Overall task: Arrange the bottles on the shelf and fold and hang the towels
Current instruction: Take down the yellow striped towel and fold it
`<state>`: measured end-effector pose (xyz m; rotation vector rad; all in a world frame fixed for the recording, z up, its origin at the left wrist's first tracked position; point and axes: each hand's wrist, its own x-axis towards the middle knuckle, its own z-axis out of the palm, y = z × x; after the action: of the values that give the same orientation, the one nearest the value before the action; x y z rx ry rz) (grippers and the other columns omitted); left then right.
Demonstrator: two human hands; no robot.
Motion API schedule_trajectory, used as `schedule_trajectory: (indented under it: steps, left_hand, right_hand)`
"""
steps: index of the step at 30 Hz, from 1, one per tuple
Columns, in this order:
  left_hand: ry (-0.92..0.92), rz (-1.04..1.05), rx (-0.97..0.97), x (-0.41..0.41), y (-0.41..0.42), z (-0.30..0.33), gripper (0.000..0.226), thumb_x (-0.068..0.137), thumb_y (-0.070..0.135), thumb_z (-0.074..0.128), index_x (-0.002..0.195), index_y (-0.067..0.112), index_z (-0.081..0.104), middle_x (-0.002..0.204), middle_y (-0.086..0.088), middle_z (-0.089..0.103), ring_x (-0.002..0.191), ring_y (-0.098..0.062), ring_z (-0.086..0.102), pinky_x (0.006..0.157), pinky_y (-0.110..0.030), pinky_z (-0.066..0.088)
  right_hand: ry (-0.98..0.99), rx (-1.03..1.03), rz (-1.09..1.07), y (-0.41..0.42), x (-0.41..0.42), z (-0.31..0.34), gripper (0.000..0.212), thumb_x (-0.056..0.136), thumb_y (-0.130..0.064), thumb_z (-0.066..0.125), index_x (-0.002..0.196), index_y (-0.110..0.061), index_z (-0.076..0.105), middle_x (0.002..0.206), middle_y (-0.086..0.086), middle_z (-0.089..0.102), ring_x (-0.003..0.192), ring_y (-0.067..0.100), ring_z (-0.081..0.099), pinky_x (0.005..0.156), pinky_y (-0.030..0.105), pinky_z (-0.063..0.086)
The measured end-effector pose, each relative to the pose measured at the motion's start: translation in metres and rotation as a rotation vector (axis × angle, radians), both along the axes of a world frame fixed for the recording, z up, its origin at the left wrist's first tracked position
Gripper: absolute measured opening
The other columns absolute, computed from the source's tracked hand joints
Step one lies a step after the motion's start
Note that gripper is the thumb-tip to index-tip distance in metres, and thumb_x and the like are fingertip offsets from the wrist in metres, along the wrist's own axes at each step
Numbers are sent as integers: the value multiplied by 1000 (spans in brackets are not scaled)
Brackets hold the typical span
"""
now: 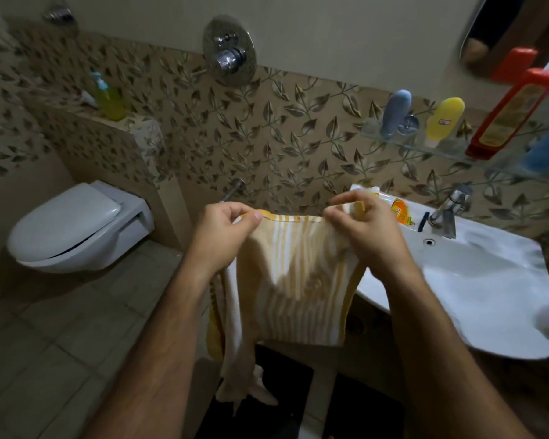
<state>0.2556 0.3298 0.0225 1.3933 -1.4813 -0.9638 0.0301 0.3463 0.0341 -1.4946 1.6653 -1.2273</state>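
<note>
A: Nearest are the person's two forearms, reaching forward. The left hand [227, 229] pinches the top hem of the towel [298, 280] between thumb and curled fingers; the right hand [358, 223] pinches the same hem further along, its fingers bunched over the corner.

B: And where does the towel sit?

A: In the air in front of the person, just beside the sink [488, 280], with the toilet [76, 229] well to the left. It hangs down from the hem, and a longer bunched tail trails below the left hand.

B: How will it handle?

A: Soft and limp, probably light. It sags between the grips and wrinkles freely, so it holds no shape by itself. Corners and hem look like the best places to hold; gripped mid-cloth, it would likely bunch.

B: The bottles?

A: Several stand on the glass shelf [441, 150] above the sink, among them a yellow bottle [444, 120] and a red bottle [511, 115].
</note>
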Motion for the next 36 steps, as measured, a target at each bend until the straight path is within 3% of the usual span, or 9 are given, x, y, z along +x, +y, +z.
schedule_trajectory:
  steps: [3,5,8,11,14,20,27,30,36]
  left_hand:
    - [-6,-206,-9,-7,4,10,11,89,24,68,87,16,75,83,0,75,82,-15,69,81,-36,54]
    - [-16,-305,-3,-10,9,15,11,90,20,67,91,15,75,88,-4,75,89,-21,70,83,-37,55]
    - [-42,-354,-27,-10,12,18,12,90,23,67,93,16,76,88,-2,75,88,-18,70,80,-32,57]
    - [32,-354,-9,-8,12,11,16,91,22,65,92,8,73,84,-6,72,79,-15,67,72,-29,54]
    - [215,-360,80,-6,14,-8,23,90,27,66,78,7,69,71,-2,62,68,-12,56,61,-23,46]
    - [527,-303,251,-1,25,-62,34,73,51,76,61,21,66,58,7,56,53,-3,49,51,-16,42]
    - [272,-51,45,-8,10,-43,19,90,18,66,75,9,72,70,-6,62,65,-13,54,61,-26,43]
    - [84,134,-1,-13,-1,-32,22,88,25,66,76,7,70,63,-6,56,60,-15,48,59,-28,40]
    - [-31,323,35,-20,-8,-33,17,86,23,67,73,13,72,59,3,62,57,-13,53,58,-25,42]
  right_hand:
    - [28,102,317,5,18,-1,44,89,-22,71,130,-27,58,99,-14,64,89,5,62,85,32,55]
    - [5,161,468,5,22,-2,44,91,-24,68,133,-31,56,109,-17,63,105,7,63,94,31,53]
    - [-129,213,528,6,21,-5,15,91,-24,68,105,-18,71,94,0,73,90,18,70,85,37,53]
    - [-223,156,445,5,18,2,12,86,-26,73,85,-14,72,78,10,69,75,24,63,76,41,48]
    - [-269,101,393,2,14,13,10,82,-27,75,72,-26,72,70,3,66,70,20,60,71,36,48]
    - [-284,41,262,0,-2,24,18,90,-13,68,73,-18,68,60,-5,64,57,9,60,56,22,49]
    - [13,138,16,-3,-26,5,6,91,-20,68,93,-16,71,81,0,68,79,17,66,70,30,54]
    - [190,143,-161,-7,-35,-6,33,93,-24,64,124,-13,66,112,7,68,106,23,63,89,32,50]
    - [376,10,-342,-4,-53,-3,17,92,-21,65,92,-6,73,87,13,72,81,27,62,66,29,36]
